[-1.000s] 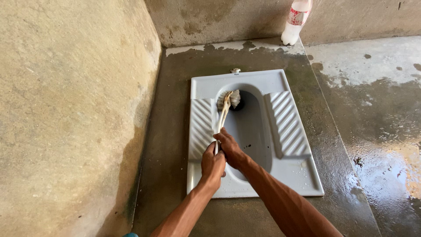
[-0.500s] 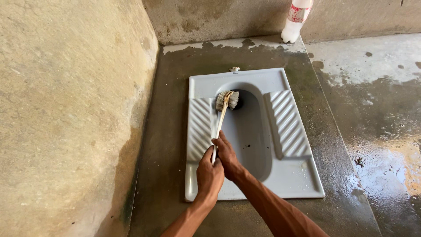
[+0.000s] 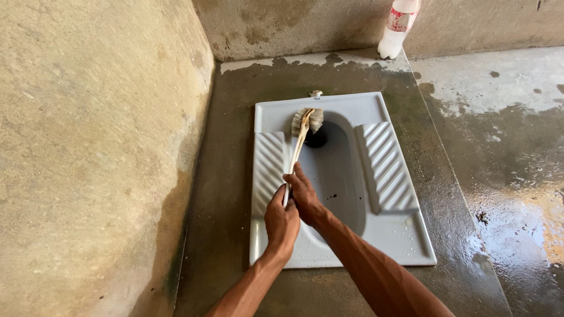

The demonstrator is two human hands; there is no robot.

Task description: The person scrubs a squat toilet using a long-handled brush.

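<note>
Rough grey concrete made up the walls (image 3: 100,147) and the floor (image 3: 487,152), and the floor was wet and shiny in patches. Set flat into the floor was a white squat toilet pan (image 3: 346,235). It was smooth and hard, shaped like a long box with a deep oval bowl in the middle. Bumpy ridged foot pads (image 3: 382,167) sat on each side of the bowl. A dark round hole (image 3: 317,140) lay at the far end of the bowl, and a few dark specks dotted the bowl's near side.

Behind the pan, against the back wall, stood a white plastic bottle (image 3: 395,32) with a red label.

Over the pan's near left part, the left hand (image 3: 282,223) and the right hand (image 3: 302,196) were both wrapped tight around a thin pale brush handle (image 3: 295,155). The brush (image 3: 306,120) had a fuzzy, worn head of bristles, pressed on the far rim of the bowl, just by the hole.
</note>
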